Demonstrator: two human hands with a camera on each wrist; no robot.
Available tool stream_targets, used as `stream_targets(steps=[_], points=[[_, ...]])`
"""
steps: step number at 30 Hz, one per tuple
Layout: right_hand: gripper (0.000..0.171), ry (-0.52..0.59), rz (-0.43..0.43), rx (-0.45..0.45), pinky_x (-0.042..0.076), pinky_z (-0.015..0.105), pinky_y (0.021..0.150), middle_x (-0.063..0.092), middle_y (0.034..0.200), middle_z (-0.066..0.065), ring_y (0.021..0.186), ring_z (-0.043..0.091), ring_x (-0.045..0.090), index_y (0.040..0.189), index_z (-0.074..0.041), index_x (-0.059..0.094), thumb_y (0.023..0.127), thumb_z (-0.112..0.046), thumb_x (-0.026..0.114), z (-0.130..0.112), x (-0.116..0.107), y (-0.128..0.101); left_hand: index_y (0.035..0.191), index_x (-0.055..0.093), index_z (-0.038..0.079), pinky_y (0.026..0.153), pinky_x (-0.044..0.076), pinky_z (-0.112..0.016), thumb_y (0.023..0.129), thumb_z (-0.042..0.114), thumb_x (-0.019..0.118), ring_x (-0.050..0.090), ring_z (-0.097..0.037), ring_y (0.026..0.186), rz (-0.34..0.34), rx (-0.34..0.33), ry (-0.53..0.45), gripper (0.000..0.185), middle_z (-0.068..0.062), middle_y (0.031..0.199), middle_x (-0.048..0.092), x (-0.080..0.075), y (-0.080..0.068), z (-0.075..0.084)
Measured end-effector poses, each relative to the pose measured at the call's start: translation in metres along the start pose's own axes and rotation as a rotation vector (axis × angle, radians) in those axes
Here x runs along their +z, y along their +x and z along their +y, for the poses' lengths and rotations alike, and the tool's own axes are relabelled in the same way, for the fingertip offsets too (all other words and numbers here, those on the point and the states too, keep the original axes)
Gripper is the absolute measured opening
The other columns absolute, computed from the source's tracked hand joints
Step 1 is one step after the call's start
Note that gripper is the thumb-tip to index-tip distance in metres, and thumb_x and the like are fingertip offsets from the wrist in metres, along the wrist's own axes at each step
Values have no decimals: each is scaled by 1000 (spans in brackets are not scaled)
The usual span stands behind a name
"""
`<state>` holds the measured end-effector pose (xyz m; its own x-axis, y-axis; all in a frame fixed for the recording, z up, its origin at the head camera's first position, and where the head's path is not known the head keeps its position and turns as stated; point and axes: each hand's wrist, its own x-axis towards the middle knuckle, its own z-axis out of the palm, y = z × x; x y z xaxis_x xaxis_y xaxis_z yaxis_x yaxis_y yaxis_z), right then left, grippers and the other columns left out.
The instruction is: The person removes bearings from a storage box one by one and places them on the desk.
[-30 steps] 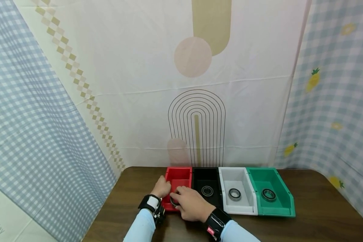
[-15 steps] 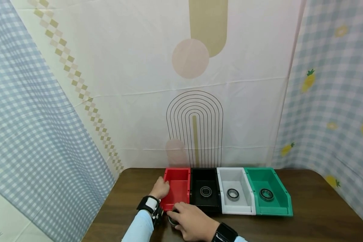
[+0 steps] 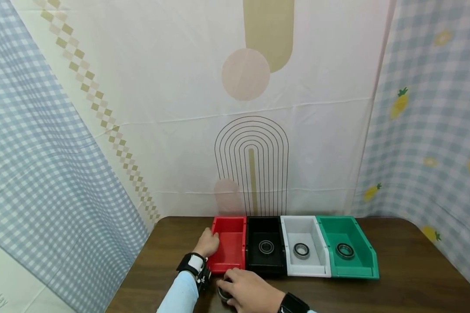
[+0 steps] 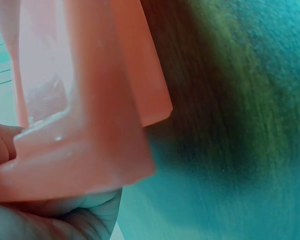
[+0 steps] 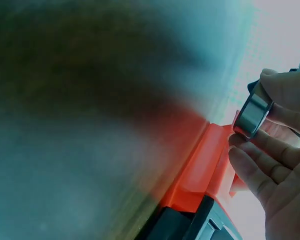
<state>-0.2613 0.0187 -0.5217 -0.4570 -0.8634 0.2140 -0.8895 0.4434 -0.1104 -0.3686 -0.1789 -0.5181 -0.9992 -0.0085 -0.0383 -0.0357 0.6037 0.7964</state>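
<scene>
My left hand (image 3: 207, 243) grips the left wall of a red bin (image 3: 229, 250); the left wrist view has its fingers and thumb on either side of the plastic wall (image 4: 105, 110). Just in front of that bin, low over the table, my right hand (image 3: 254, 293) pinches a ball bearing (image 3: 222, 295). In the right wrist view the bearing's shiny metal outer ring (image 5: 253, 117) shows between thumb and fingers. Part of the bearing is hidden by the hand in the head view. Nothing lies on the visible floor of the red bin.
Beside the red bin stand a black bin (image 3: 264, 228), a white bin (image 3: 299, 228) and a green bin (image 3: 334, 228) in a row. One bearing lies in each: black (image 3: 266, 253), white (image 3: 301, 257), green (image 3: 345, 257). A patterned cloth (image 3: 180, 87) hangs behind the brown table (image 3: 172, 248).
My right hand has drawn the bearing out of the red bin toward me, over its front edge. My left hand has stayed on the red bin's wall.
</scene>
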Motion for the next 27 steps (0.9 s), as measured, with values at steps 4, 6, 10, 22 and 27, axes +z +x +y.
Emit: stream_targets(steps=[4,6,10,22,27], points=[[42,2,-36,10,50,8,83,65,104,-13,85,-6,52,137,-24,69,98,-37,77,-1,1,0,136,46,-18,90,58,-53,110,13,44,64,-34,99,-4,-4,-3,40,-27,114,62,-1,-1,2],[41,-13,-65,8,50,8,81,66,103,-13,84,-6,53,137,-24,69,99,-39,76,-2,2,0,131,48,-17,88,58,-51,110,13,45,63,-33,97,6,4,5,37,-26,110,62,-1,-2,2],[39,-47,-118,0,50,9,79,68,104,-12,84,-6,55,134,-25,70,99,-41,76,-4,4,3,120,52,-14,82,55,-44,108,12,46,61,-30,90,32,20,23,29,-23,101,61,-1,-2,1],[28,-115,-126,-20,41,8,69,65,93,-14,78,-5,48,122,-26,76,96,-37,79,-12,10,10,120,52,-12,79,55,-43,110,13,45,61,-28,87,18,3,16,29,-21,99,60,0,-3,2],[24,-86,-91,1,39,8,67,66,94,-13,78,-5,47,119,-25,77,98,-37,75,-15,17,13,121,52,-14,81,56,-43,109,13,45,62,-29,89,25,6,23,30,-22,101,61,-1,-4,3]])
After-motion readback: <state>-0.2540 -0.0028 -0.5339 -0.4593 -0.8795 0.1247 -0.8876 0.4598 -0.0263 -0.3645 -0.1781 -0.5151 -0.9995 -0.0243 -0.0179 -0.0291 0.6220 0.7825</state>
